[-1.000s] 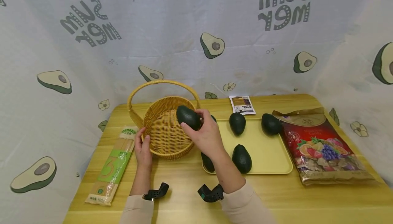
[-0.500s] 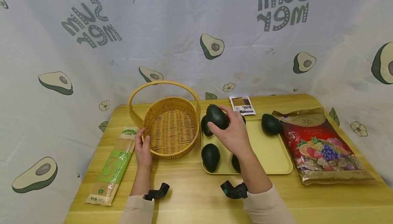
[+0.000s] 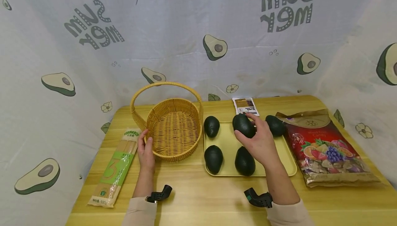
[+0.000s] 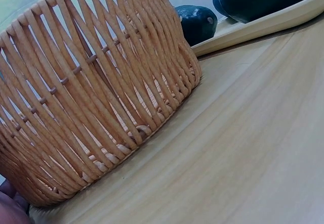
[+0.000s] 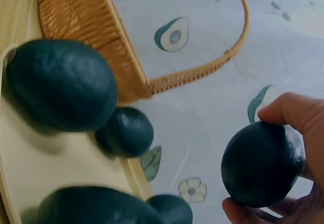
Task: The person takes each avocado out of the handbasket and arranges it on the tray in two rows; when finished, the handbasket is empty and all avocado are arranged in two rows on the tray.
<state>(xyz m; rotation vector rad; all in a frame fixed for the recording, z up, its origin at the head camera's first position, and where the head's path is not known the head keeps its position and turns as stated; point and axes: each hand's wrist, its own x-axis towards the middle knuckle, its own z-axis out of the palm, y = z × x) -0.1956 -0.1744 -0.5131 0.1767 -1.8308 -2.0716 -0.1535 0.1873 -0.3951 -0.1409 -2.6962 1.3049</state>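
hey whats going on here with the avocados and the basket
A person sits at a wooden table. Their right hand holds an avocado over the yellow tray, where four more avocados lie. Their left hand rests on the rim of the wicker basket, which has nothing in it. A noodle pack lies to the left and a snack bag to the right.

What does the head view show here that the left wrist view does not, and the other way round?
Only the head view shows the right hand gripping an avocado over the yellow tray, the basket's handle, the noodle packet and the snack bag. Only the left wrist view shows the basket's outer weave close up where it meets the table. Both show the wicker basket, the left hand at its side, and avocados on the tray.
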